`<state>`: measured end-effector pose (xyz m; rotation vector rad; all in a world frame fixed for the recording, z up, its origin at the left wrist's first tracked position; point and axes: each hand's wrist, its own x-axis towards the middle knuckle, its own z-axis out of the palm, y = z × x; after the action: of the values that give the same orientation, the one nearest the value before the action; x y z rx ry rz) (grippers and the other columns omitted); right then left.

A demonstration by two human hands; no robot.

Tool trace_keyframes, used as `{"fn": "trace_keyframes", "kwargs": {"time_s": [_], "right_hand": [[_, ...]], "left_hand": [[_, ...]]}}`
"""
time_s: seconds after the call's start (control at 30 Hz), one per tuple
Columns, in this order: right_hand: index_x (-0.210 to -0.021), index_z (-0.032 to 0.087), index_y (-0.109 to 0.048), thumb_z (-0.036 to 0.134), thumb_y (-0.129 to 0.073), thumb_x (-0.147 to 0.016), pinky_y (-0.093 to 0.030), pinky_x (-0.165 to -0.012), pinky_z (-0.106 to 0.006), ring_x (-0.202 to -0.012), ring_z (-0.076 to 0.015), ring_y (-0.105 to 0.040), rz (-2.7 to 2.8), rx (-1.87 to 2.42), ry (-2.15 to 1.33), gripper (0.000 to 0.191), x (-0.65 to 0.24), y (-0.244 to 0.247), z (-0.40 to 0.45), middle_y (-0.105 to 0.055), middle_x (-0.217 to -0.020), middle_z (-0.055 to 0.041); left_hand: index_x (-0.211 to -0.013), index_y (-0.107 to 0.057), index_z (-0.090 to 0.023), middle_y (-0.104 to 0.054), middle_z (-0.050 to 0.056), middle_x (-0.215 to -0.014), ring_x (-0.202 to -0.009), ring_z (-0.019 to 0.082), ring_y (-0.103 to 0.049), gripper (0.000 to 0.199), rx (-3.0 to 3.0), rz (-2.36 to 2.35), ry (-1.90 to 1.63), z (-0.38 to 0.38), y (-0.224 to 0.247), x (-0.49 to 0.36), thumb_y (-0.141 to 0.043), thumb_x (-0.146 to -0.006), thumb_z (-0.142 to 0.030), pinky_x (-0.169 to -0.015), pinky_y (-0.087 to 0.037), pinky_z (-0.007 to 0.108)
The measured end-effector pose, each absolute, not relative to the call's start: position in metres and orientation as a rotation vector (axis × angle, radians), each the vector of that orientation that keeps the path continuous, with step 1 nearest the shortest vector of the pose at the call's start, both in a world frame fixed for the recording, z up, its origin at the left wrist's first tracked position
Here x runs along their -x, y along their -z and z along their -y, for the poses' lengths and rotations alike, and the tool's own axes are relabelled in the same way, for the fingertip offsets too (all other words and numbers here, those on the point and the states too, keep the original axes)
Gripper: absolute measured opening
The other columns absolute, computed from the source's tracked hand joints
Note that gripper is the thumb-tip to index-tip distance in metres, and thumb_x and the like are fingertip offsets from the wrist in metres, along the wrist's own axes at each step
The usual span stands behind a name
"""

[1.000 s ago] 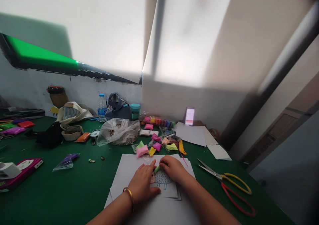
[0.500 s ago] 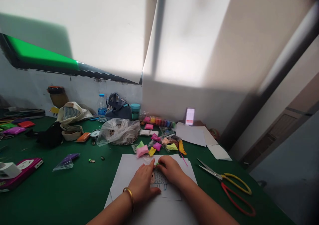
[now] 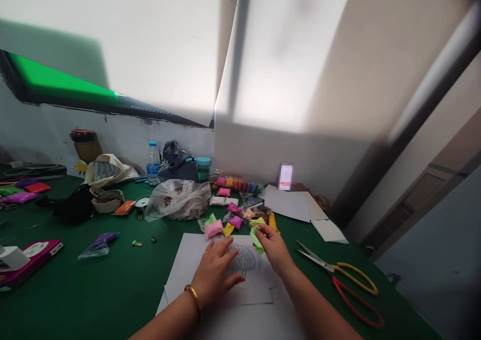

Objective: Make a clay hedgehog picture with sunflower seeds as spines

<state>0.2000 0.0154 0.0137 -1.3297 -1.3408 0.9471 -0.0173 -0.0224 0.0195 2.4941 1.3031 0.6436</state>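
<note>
Lower centre: L hand (image 3: 216, 267) lies palm down w/ fingers spread over the left part of a drawing (image 3: 244, 259), prob. to steady the paper sheets (image 3: 184, 265) beneath. R hand (image 3: 274, 247), just right of it, pinches a soft green lump (image 3: 257, 241) btwn thumb & fingers, raised at the drawing's upper right; this grip likely leaves most of the lump free. Scissors (image 3: 327, 266), lower right, rest on the green counter (image 3: 128, 295), blades apart, tips toward the sheets, so presumably parked w/in reach.

Containers, centre: clear bag (image 3: 178, 199) w/ small dark striped bits, poss. seeds; its thin film shows them but hides the amt. Small packets, e.g. pink packet (image 3: 214, 228) & orange packet (image 3: 124, 207), each w/ one colour, prob. wrapped to keep it soft & unmixed. Long clear pack (image 3: 242, 184) behind: row of many colours. Blue-capped bottle (image 3: 153, 164) stands upright beside the bags; fill level unclear. Teal-lidded jar (image 3: 203, 169): lid on, contents n/a.
</note>
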Motion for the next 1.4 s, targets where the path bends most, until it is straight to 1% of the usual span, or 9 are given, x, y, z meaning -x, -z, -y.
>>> {"fn": "trace_keyframes", "kwargs": {"time_s": [0.17, 0.37, 0.57, 0.77, 0.9, 1.0, 1.13, 1.3, 1.4], "right_hand": [[-0.098, 0.021, -0.061, 0.058, -0.064, -0.075, -0.052, -0.061, -0.031, -0.070, -0.0192, -0.060, 1.266, 1.177, -1.097, 0.043, -0.165, -0.025, 0.008, -0.062, -0.082, -0.0029], [-0.093, 0.020, -0.062, 0.054, -0.067, -0.072, -0.049, -0.056, -0.028, -0.067, -0.0176, -0.057, 1.229, 1.303, -0.986, 0.039, -0.176, -0.013, -0.005, -0.062, -0.084, -0.0039], [-0.093, 0.020, -0.060, 0.057, -0.067, -0.070, -0.049, -0.059, -0.028, -0.063, -0.0155, -0.057, 1.113, 1.339, -1.014, 0.044, -0.211, 0.003, -0.017, -0.061, -0.082, -0.0032], [-0.089, 0.020, -0.061, 0.058, -0.073, -0.066, -0.052, -0.063, -0.030, -0.067, -0.0167, -0.060, 1.061, 1.286, -1.048, 0.046, -0.202, 0.000, -0.008, -0.063, -0.084, -0.0033], [-0.093, 0.022, -0.059, 0.049, -0.068, -0.078, -0.052, -0.063, -0.030, -0.066, -0.0161, -0.059, 1.147, 1.154, -0.998, 0.032, -0.170, -0.014, 0.006, -0.061, -0.078, -0.0001], [-0.090, 0.021, -0.065, 0.032, -0.057, -0.087, -0.054, -0.077, -0.034, -0.083, -0.0191, -0.062, 1.447, 1.044, -0.722, 0.014, -0.142, -0.026, 0.024, -0.063, -0.091, -0.0046], [-0.114, 0.025, -0.066, 0.020, -0.048, -0.091, -0.050, -0.093, -0.038, -0.104, -0.0218, -0.059, 1.880, 0.972, -0.399, 0.030, -0.123, -0.044, 0.048, -0.063, -0.113, -0.0085], [-0.102, 0.027, -0.070, 0.040, -0.057, -0.090, -0.040, -0.104, -0.051, -0.118, -0.0296, -0.051, 1.938, 1.093, -0.004, 0.022, -0.135, -0.051, 0.048, -0.059, -0.122, -0.0079], [-0.122, 0.022, -0.061, 0.058, -0.041, -0.095, -0.028, -0.115, -0.055, -0.134, -0.0326, -0.040, 1.918, 1.078, 0.081, 0.049, -0.138, -0.043, 0.045, -0.051, -0.137, -0.0118]], "left_hand": [[-0.144, -0.041, -0.027, -0.051, 0.009, -0.144, -0.133, 0.030, -0.046, 0.060, -2.531, -1.259, -0.887, 0.027, -0.043, 0.007, -0.060, -0.090, -0.046, -0.116, -0.029, 0.054], [-0.146, -0.038, -0.023, -0.049, 0.014, -0.146, -0.134, 0.034, -0.045, 0.087, -2.433, -1.410, -0.675, 0.015, -0.034, 0.008, -0.079, -0.072, -0.047, -0.111, -0.037, 0.051], [-0.149, -0.036, -0.023, -0.045, 0.015, -0.149, -0.142, 0.034, -0.035, 0.095, -2.444, -1.302, -0.272, 0.015, -0.026, 0.021, -0.080, -0.067, -0.043, -0.119, -0.017, 0.059], [-0.136, -0.054, -0.021, -0.062, 0.016, -0.132, -0.133, 0.037, -0.046, 0.081, -2.446, -1.281, -0.463, 0.032, -0.036, 0.030, -0.082, -0.065, -0.048, -0.119, -0.006, 0.061], [-0.138, -0.052, -0.024, -0.048, 0.014, -0.147, -0.139, 0.035, -0.038, 0.072, -1.812, -1.060, -0.994, 0.033, -0.041, 0.012, -0.070, -0.077, -0.059, -0.118, -0.023, 0.054], [-0.131, -0.055, -0.021, -0.057, 0.015, -0.137, -0.130, 0.029, -0.052, 0.054, -0.952, -0.832, -1.229, 0.025, -0.051, -0.014, -0.050, -0.093, -0.059, -0.109, -0.041, 0.043], [-0.105, -0.062, -0.016, -0.070, 0.014, -0.112, -0.105, 0.021, -0.067, 0.029, -0.330, -0.755, -1.311, 0.009, -0.067, -0.031, -0.050, -0.099, -0.042, -0.092, -0.054, 0.031], [-0.113, -0.061, -0.018, -0.070, 0.008, -0.101, -0.090, 0.017, -0.070, 0.019, -0.232, -0.594, -1.164, 0.015, -0.062, -0.029, -0.052, -0.098, -0.026, -0.085, -0.056, 0.029], [-0.130, -0.057, -0.024, -0.068, 0.009, -0.114, -0.108, 0.023, -0.066, 0.043, -0.453, -0.460, -1.077, 0.030, -0.050, -0.033, -0.064, -0.088, -0.021, -0.098, -0.050, 0.036]]}}
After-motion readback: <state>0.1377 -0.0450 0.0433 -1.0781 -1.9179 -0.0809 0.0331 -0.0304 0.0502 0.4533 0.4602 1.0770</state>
